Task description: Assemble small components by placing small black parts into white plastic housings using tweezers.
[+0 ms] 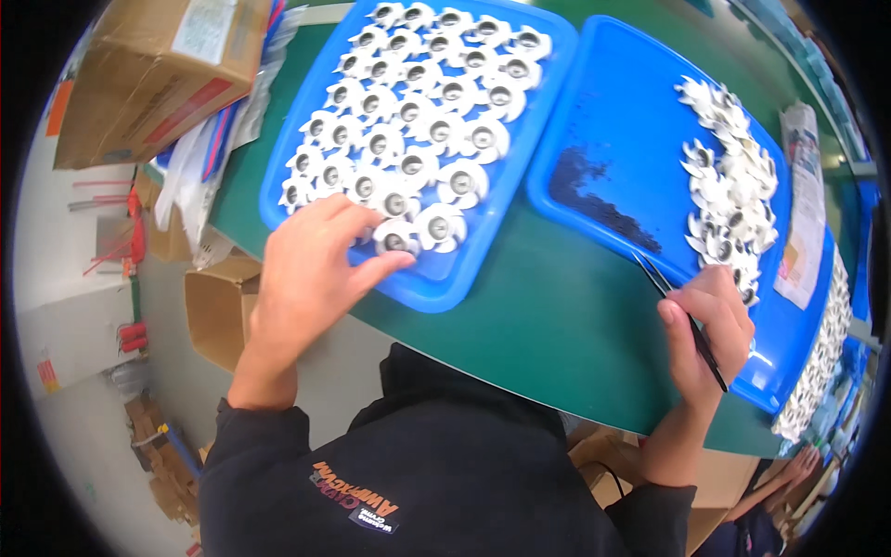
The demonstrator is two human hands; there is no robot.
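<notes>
Fingers of my left hand (306, 269) are bending around a white bladed part (396, 239) at the near end of the left blue tray (432, 293); thumb and forefinger are standing apart at its sides, and I am unable to make out whether they are pinching it. My right hand (729, 325) is clamping slim black tweezers (708, 355), their pointed tips sitting slightly apart. The part is showing a matte white ring of curved, petal-like blades around a round grey, metallic-looking centre. Similar pieces (483, 139) are lying in loose rows across the tray's smooth, plastic-looking floor. Rightward, a second blue tray (640, 121) is holding a jumbled band of white pieces (738, 176) and a dark, grainy scatter (580, 178). Both trays are resting on a smooth green tabletop (520, 316).
</notes>
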